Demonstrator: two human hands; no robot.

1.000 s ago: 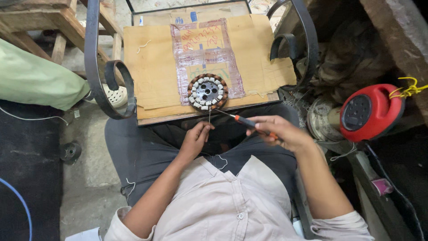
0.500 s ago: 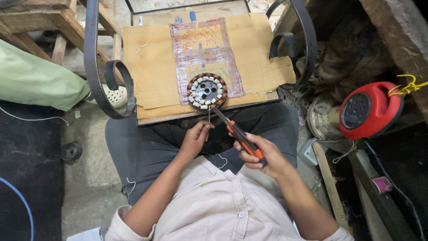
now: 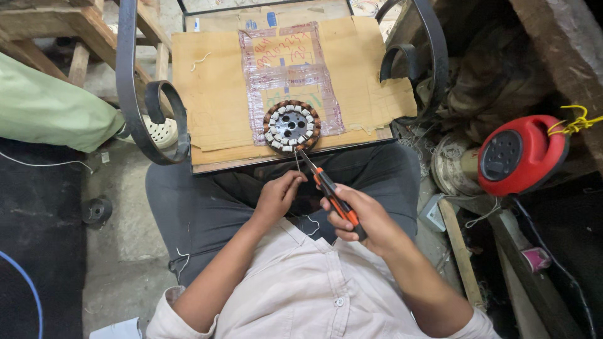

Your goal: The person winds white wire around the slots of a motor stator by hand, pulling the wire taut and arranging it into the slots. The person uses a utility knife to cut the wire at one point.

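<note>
I see my right hand (image 3: 361, 216) just right of centre, its fingers closed around the orange-and-black handle of a pair of pliers (image 3: 326, 188). The tool slants up and to the left, and its dark tip sits at the lower edge of the round motor stator (image 3: 291, 126), where a thin wire (image 3: 296, 160) hangs down. Half a second ago the hand held the tool at much the same slant; a full second ago it lay farther right and the tool pointed almost flat toward the left, so the hand has swung in toward the middle.

My left hand (image 3: 279, 196) is just left of the pliers, fingers pinched shut on the lower end of that thin wire, and it has barely moved across the three frames.

The stator, ringed with copper coils and pale slot pieces, rests in the upper middle of the frame on a sheet of cardboard (image 3: 213, 94) that covers the tabletop, close to its near edge. It has not shifted.

At the right edge a red round casing (image 3: 518, 154) sits unchanged. Black curled metal arms (image 3: 135, 81) flank the cardboard on both sides, and a green cloth (image 3: 50, 110) lies at the left edge.
</note>
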